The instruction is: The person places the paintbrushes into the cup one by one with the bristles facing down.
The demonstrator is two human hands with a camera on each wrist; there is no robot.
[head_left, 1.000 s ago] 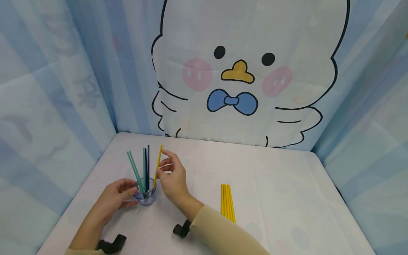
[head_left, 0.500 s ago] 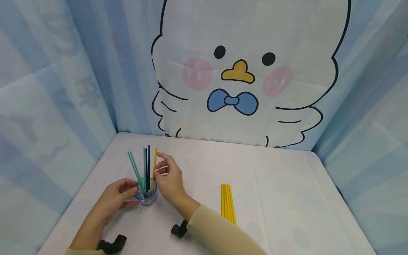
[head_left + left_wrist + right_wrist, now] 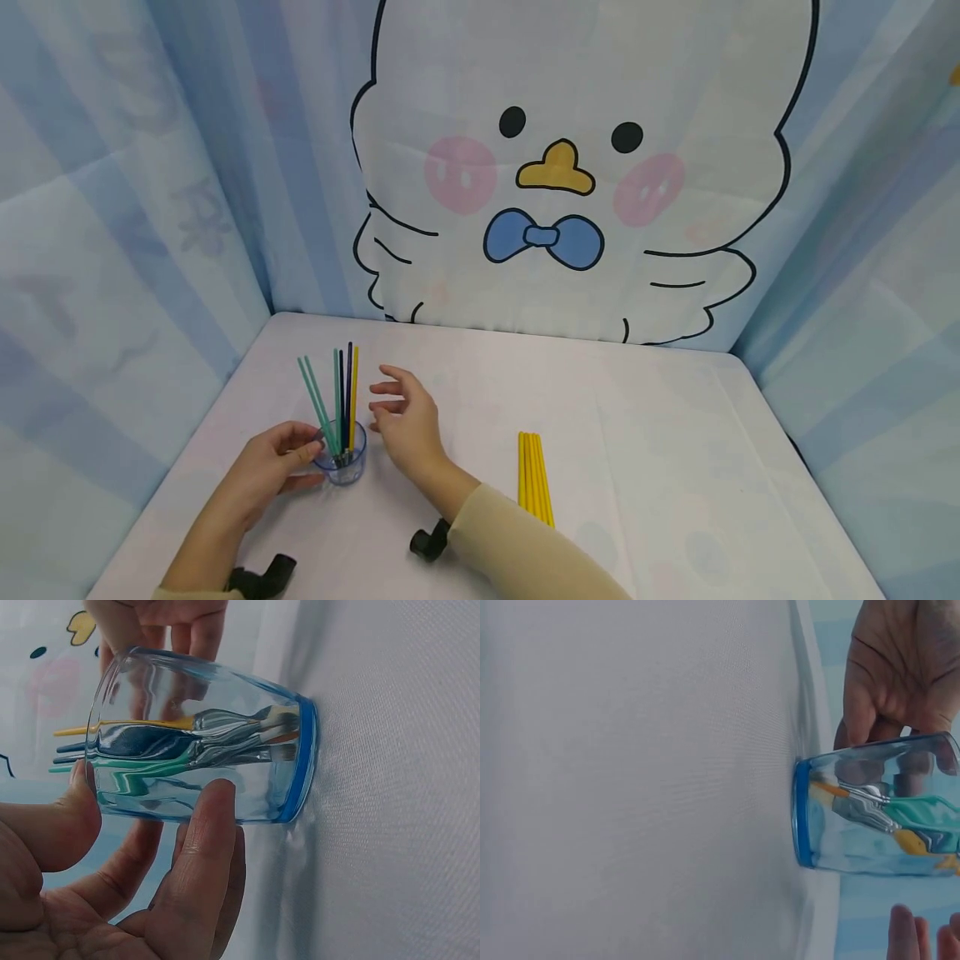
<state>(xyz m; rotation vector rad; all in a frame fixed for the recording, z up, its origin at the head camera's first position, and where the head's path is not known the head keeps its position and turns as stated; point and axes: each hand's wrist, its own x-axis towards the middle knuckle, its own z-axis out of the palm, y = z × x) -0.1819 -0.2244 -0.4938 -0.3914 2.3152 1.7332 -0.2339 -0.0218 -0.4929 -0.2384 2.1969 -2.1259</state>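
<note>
A clear blue-tinted cup (image 3: 347,477) stands upright at the table's left. My left hand (image 3: 262,461) holds it from the left, its thumb at the rim and fingers against the wall. Paintbrushes lean inside: teal ones (image 3: 312,392), dark blue ones (image 3: 348,375) and a yellow paintbrush (image 3: 355,383). Their bristles (image 3: 282,720) point down near the cup's blue base, as the left wrist view shows. Just right of the cup, my right hand (image 3: 408,425) is apart from it, fingers loosely bent and holding nothing.
Several yellow sticks (image 3: 534,475) lie side by side on the white table (image 3: 675,450), their near ends hidden by the right sleeve (image 3: 525,542). Patterned curtains (image 3: 112,208) surround the table. Black wrist-worn pieces (image 3: 262,575) stick out by both forearms.
My right hand first tilted the yellow paintbrush left toward the others, then let go and drew back slightly right. The paintbrush now leans beside the dark blue ones. My left hand stayed on the cup.
</note>
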